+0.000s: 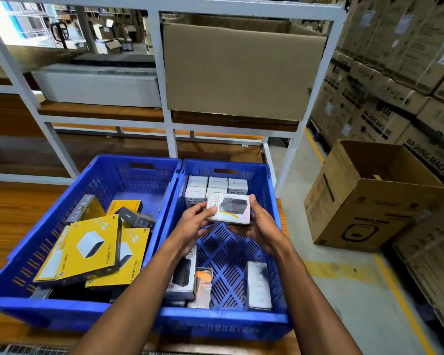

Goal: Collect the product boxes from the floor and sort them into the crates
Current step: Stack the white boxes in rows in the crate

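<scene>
A white box [228, 209], printed "20K" in orange with a dark power bank pictured on it, is held above the right crate [272, 201]. The left hand [194, 222] pinches its left edge with thumb and curled fingers; the right hand [258, 224] cups its right side from below, the thumb on the far corner.

At the far end of the right crate, just behind the held box, stand two rows of white boxes [217, 187], some reading "HALLEY 20K". At its near end lie three more: one white with a dark product picture [183, 274], one with an orange face [203, 285], one white on its side [258, 284].

The left crate [69, 206], touching the right crate, holds a loose heap of yellow boxes [87, 249] marked "LAPCARE" and "THUMBY TRIO", with a small dark box [136, 217] among them.

Right of the right crate, an open carton [356, 206] stands on the floor, before stacked cartons [385, 124] reading "LG" and "WASHING MACHINE". Behind the crates a white rack [162, 73] holds a large plain carton [236, 73].
</scene>
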Demonstrator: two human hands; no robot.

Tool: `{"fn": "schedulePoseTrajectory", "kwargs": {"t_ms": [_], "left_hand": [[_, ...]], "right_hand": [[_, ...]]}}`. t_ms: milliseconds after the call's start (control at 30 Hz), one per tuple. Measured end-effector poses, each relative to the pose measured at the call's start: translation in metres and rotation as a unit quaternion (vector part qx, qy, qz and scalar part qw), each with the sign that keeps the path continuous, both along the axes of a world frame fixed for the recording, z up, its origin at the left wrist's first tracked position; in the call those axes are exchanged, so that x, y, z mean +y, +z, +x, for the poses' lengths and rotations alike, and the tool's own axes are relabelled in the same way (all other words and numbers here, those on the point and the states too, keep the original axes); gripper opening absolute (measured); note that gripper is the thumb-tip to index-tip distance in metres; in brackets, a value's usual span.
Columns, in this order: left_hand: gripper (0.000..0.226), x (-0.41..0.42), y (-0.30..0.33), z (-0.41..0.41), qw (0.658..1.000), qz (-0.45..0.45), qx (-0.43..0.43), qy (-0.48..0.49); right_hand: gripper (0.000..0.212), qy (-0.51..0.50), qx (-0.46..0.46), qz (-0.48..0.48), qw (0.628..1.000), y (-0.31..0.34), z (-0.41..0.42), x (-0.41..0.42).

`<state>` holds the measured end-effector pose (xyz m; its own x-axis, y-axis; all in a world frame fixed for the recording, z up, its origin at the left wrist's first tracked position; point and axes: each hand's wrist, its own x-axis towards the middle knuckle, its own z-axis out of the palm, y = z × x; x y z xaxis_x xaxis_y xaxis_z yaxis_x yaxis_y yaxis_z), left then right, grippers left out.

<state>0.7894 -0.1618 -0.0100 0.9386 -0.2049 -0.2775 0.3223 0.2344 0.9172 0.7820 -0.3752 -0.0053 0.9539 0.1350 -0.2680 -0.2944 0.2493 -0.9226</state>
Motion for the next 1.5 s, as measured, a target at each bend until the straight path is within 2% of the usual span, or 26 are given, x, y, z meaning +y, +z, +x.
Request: {"fn": "schedulePoseTrajectory", "kwargs": {"t_ms": [67,167,267,400,500,633,800,1033,1300,1500], "left_hand": [[0.041,0.0,-0.002,0.002,1.0,-0.016,-0.017,0.014],[0.048,0.003,-0.003,0.007,0.998,0.018,-0.06,0.031],[0.057,0.005,0.0,0.009,0.991,0.082,-0.109,0.013],[0.061,0.005,0.003,0.017,0.975,0.165,-0.144,-0.025],[0.054,0.0,0.004,0.019,0.966,0.202,-0.157,-0.021],[0.044,-0.007,0.004,0.019,0.964,0.225,-0.142,-0.001],[0.033,-0.008,-0.009,0.02,0.955,0.272,-0.108,-0.038],[0.03,-0.003,-0.017,0.026,0.949,0.306,-0.065,-0.045],[0.027,0.0,-0.022,0.038,0.942,0.328,-0.052,-0.051],[0.03,0.001,-0.025,0.045,0.942,0.33,-0.045,-0.037]], "right_hand": [[0.052,-0.021,-0.003,-0.043,0.999,-0.002,0.001,0.001],[0.041,-0.047,-0.045,-0.145,0.987,-0.006,0.006,0.001],[0.051,-0.024,-0.1,-0.232,0.967,-0.008,0.008,-0.001],[0.075,0.067,-0.127,-0.32,0.937,0.005,0.002,0.003],[0.075,0.086,-0.11,-0.35,0.926,0.0,0.01,0.003],[0.07,0.025,-0.069,-0.415,0.907,-0.026,0.026,0.002],[0.067,-0.057,-0.008,-0.432,0.9,-0.033,0.037,0.008],[0.069,-0.085,0.096,-0.466,0.875,-0.038,0.07,0.01],[0.067,-0.086,0.103,-0.459,0.878,-0.066,0.098,0.009],[0.082,-0.088,0.091,-0.391,0.912,-0.096,0.111,0.005]]}}
